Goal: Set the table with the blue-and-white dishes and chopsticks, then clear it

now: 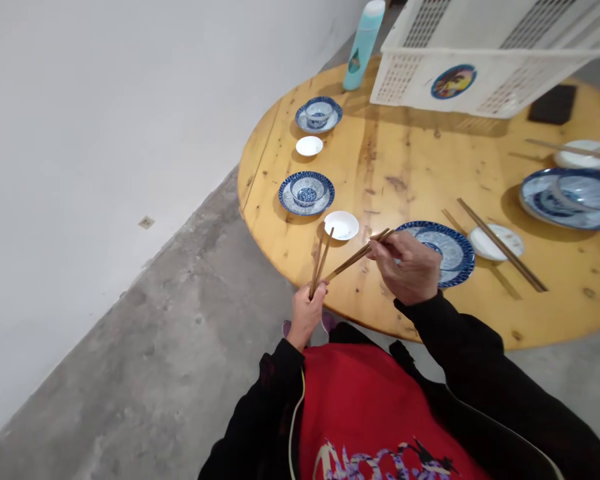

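My left hand (pixel 307 312) is closed round the lower ends of some chopsticks (pixel 321 260) that point up over the table's near edge. In my right hand (pixel 407 267) are more chopsticks (pixel 351 260), pinched near one end, their other ends reaching down to my left hand. Just past the left bundle sits a small white dish (pixel 341 226). A blue-and-white plate (pixel 459 257) lies partly hidden behind my right hand. To its right, chopsticks (pixel 503 245) rest across another white dish (pixel 515 241).
On the round wooden table (pixel 395 153) stand a blue-rimmed plate with a glass bowl (pixel 307 193), a similar set (pixel 319 115), a white dish (pixel 309 146), a turquoise bottle (pixel 364 47), white plastic baskets (pixel 415 80) and a dark flat object (pixel 553 105). A plate (pixel 535 200) lies far right. A wall (pixel 130 133) rises left.
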Action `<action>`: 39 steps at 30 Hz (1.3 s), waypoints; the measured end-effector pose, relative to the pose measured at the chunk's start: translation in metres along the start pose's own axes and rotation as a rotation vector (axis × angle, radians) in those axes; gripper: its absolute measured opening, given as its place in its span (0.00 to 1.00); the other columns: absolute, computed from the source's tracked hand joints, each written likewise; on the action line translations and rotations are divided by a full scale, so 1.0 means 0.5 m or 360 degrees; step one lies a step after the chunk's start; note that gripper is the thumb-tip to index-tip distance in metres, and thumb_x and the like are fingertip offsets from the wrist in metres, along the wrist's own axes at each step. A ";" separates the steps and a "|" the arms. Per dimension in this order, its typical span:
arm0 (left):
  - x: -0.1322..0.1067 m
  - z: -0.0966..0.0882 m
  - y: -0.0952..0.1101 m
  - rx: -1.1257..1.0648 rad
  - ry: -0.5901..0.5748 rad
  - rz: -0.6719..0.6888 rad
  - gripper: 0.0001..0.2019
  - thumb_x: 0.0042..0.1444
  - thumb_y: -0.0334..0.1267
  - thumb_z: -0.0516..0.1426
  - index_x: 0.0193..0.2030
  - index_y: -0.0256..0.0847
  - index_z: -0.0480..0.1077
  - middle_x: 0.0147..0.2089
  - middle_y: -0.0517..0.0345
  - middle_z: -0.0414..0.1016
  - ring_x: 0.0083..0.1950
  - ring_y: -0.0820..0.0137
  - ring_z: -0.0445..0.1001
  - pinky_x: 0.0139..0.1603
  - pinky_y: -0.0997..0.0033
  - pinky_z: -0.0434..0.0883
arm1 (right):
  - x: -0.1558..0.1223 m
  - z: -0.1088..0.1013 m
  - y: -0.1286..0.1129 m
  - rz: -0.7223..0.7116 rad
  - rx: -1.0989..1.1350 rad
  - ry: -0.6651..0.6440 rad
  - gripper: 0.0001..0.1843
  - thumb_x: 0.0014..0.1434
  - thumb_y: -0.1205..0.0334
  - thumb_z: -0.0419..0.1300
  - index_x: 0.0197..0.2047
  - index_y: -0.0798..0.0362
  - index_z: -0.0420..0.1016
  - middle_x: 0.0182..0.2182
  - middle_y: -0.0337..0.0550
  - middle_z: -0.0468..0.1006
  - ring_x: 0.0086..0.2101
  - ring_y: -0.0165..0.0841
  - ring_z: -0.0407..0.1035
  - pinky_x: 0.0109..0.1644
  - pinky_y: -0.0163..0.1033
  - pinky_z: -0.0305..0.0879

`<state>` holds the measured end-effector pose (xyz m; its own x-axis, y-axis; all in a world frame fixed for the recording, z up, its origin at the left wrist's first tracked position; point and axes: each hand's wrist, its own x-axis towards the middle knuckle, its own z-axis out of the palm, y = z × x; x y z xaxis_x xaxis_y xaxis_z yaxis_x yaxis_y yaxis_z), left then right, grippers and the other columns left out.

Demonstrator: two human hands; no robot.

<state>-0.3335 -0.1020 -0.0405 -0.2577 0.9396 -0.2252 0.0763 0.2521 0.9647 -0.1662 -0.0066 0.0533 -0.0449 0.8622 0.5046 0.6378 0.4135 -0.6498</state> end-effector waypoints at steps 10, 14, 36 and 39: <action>0.043 0.000 0.007 0.0047 -0.0112 0.0016 0.21 0.65 0.52 0.55 0.43 0.34 0.80 0.37 0.51 0.80 0.40 0.65 0.77 0.44 0.69 0.71 | 0.011 0.008 -0.002 -0.0074 -0.0066 -0.0014 0.09 0.64 0.58 0.59 0.32 0.48 0.74 0.29 0.46 0.81 0.32 0.41 0.77 0.37 0.45 0.72; 0.057 -0.003 0.005 0.0035 -0.0140 0.0016 0.22 0.65 0.53 0.55 0.44 0.35 0.80 0.37 0.51 0.80 0.41 0.66 0.77 0.45 0.69 0.71 | 0.012 0.002 -0.006 -0.0043 -0.0016 -0.0001 0.11 0.64 0.58 0.58 0.30 0.47 0.73 0.29 0.46 0.81 0.32 0.41 0.77 0.37 0.45 0.72; 0.123 0.031 0.031 -0.0195 0.0077 -0.0411 0.25 0.57 0.59 0.59 0.23 0.38 0.70 0.20 0.65 0.56 0.22 0.78 0.52 0.25 0.75 0.53 | 0.195 0.146 0.246 0.1695 0.1299 -0.0135 0.11 0.52 0.72 0.73 0.24 0.58 0.75 0.17 0.38 0.73 0.19 0.25 0.69 0.24 0.29 0.75; 0.151 0.040 0.028 -0.0149 0.0186 -0.0397 0.21 0.56 0.54 0.60 0.21 0.39 0.69 0.21 0.64 0.60 0.24 0.76 0.56 0.28 0.74 0.56 | 0.213 0.175 0.270 0.1787 0.1287 -0.0189 0.12 0.55 0.77 0.69 0.24 0.58 0.74 0.17 0.39 0.73 0.19 0.25 0.69 0.24 0.28 0.74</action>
<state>-0.3326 -0.0230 -0.0467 -0.3672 0.8167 -0.4451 -0.0916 0.4445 0.8911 -0.1522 0.1668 -0.0303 0.0992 0.8450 -0.5255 -0.2399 -0.4922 -0.8368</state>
